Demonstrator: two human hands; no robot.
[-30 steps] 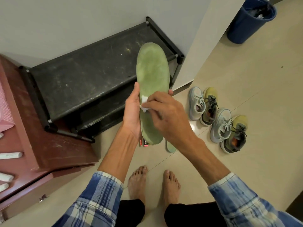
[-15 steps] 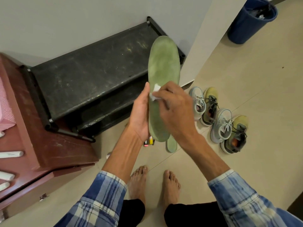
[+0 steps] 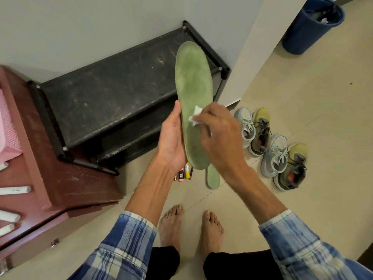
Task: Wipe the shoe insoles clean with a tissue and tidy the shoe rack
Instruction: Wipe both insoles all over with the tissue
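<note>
Gripping the green insole (image 3: 193, 93) along its left edge, the left hand (image 3: 171, 140) holds it upright over the black shoe rack (image 3: 113, 93) — the right hand (image 3: 220, 136) pinches a white tissue (image 3: 194, 118) against its middle.

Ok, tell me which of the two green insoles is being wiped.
The large green insole held in the left hand; the second insole lies on the floor below it.
</note>
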